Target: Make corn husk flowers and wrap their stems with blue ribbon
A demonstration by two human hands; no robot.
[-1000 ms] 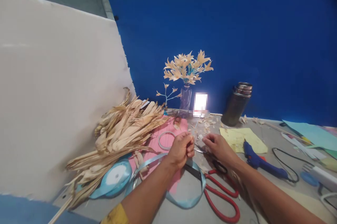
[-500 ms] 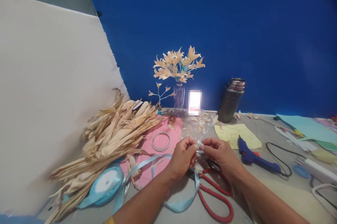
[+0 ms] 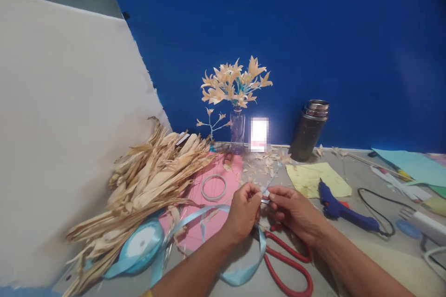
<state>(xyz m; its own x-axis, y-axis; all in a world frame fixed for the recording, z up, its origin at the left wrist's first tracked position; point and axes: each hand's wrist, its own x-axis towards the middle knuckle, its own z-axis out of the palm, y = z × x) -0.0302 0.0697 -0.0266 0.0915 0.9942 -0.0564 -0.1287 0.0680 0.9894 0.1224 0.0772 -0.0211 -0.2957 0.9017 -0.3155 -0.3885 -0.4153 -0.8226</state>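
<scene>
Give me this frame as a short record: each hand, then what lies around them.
Left hand: pinching near the lower end of a thin blue flower stem
Right hand: fingertips on a small white piece, unclear what
Below hands: red-handled scissors, loop of light-blue ribbon
Left side: corn husks, ribbon roll, tape ring on pink paper
Right side: blue glue gun, nozzle over yellow paper
Back: pale flowers in clear vase, lidless flask

Scissors (image 3: 295,264) close beneath fingers (image 3: 280,191), open air above
</scene>
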